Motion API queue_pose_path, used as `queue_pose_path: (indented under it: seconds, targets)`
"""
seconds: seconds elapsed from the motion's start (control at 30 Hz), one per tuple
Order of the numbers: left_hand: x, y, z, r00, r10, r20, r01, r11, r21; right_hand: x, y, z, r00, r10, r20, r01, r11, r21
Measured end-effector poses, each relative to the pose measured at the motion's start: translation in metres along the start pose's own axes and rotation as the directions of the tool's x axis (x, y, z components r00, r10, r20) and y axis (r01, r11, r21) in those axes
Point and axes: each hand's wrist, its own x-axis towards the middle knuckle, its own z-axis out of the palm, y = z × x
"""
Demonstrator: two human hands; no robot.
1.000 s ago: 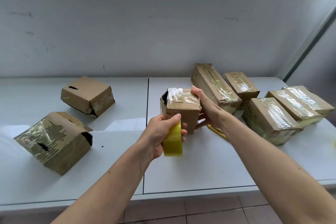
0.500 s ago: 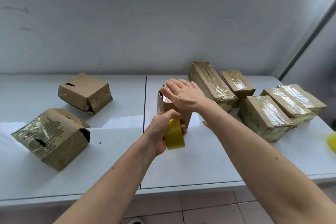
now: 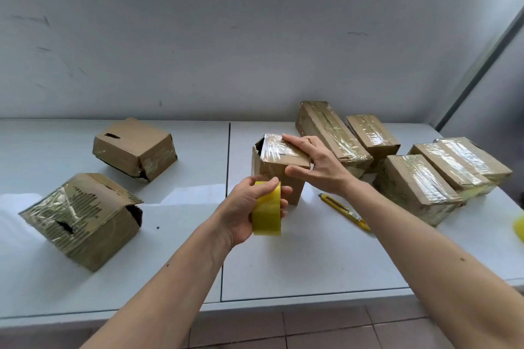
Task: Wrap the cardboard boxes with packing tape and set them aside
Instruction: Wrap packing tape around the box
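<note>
white table (image 3: 326, 263) by scuffed wall (image 3: 198, 51); left fingers (image 3: 273, 182) around tape roll (image 3: 267, 214), right fingers (image 3: 295, 140) straight

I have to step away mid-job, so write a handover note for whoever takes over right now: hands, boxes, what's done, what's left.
Left hand grips the yellow tape roll just in front of the centre box.
Right hand lies over that box's top right edge, fingers straight, thumb on its front.
Centre box: tape across the top only; it needs more wrapping.
Done: five taped boxes set aside on the right.
Left: two boxes on the left, the torn near one and the far one.
Yellow cutter lies on the table under the right forearm.
</note>
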Motion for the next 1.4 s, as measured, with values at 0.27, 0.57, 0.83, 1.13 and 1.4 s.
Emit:
queue_pose_path:
  seconds: [0.27,0.57,0.83,1.13,1.4]
  targets:
    - [-0.014,-0.003,-0.005,0.992,-0.073,0.106,0.052,0.981,0.189,0.017,-0.007,0.016,0.955,0.064,-0.29,-0.012,0.984,0.179]
    - [-0.03,-0.006,-0.006,0.988,-0.136,0.073,0.129,0.987,0.096,0.043,-0.038,-0.004,0.893,0.395,-0.217,-0.25,0.834,0.491]
    - [-0.026,-0.011,-0.012,0.992,-0.115,-0.044,0.119,0.986,0.115,0.033,-0.054,0.001,0.766,0.639,0.078,-0.567,0.612,0.552]
    - [-0.009,-0.017,-0.017,0.977,-0.147,-0.152,0.163,0.981,0.103,0.034,-0.031,0.032,0.657,0.728,0.198,-0.698,0.487,0.524]
    - [0.012,-0.016,-0.011,0.961,-0.182,-0.207,0.205,0.974,0.092,0.055,-0.046,0.041,0.952,0.17,-0.254,-0.258,0.893,-0.37]
